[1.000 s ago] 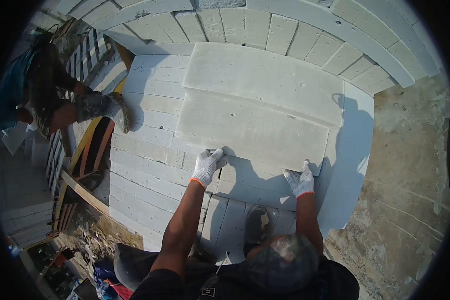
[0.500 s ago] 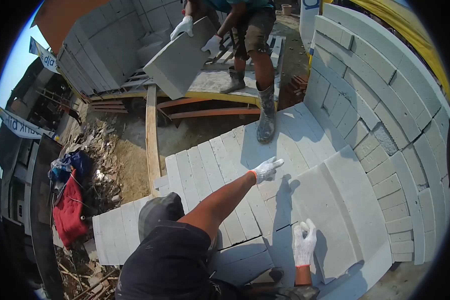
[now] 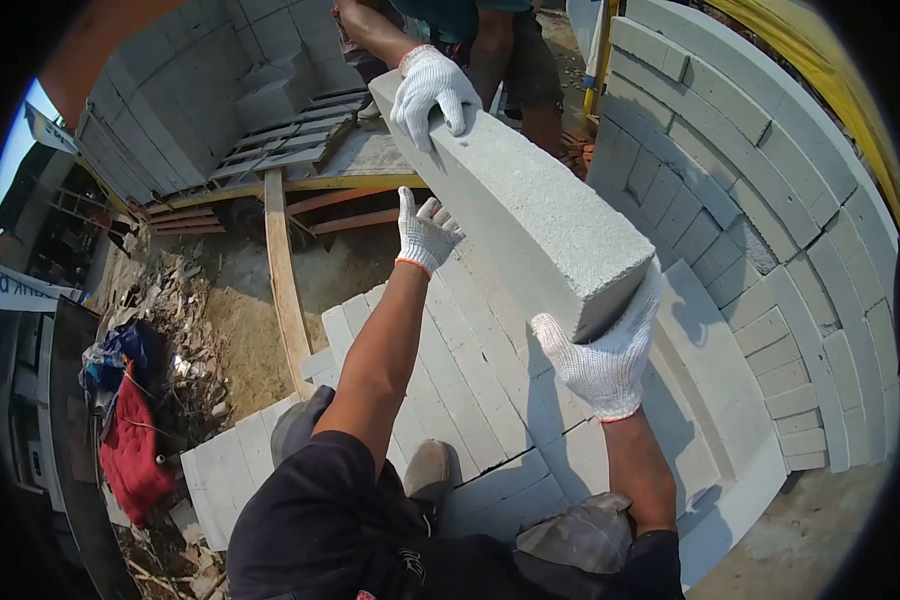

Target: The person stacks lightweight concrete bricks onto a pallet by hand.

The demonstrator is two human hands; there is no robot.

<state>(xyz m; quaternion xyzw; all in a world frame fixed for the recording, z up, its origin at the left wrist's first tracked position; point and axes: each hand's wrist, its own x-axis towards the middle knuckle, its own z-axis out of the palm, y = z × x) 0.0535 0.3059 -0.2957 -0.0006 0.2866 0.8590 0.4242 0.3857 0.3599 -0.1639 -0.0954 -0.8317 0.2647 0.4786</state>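
The concrete block [image 3: 540,190] slants in front of me above a platform of stacked blocks [image 3: 465,385], its near end in my right hand [image 3: 610,362], a co-worker's hand [image 3: 435,95] over its far end. My left hand [image 3: 428,238] is just left of it. A block wall [image 3: 770,240] stands to my right. Ahead and left, a plank [image 3: 285,285] reaches the truck bed [image 3: 375,155], which bears a pallet [image 3: 295,138]; rubble [image 3: 205,365] lies left of the plank.

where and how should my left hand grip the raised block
Probably along the lower left edge of the block, coming from the left with your left hand palm up. The block is long and raised; a co-worker's hand grips the top of its far end and your right hand cups the near end, leaving that edge between them free.
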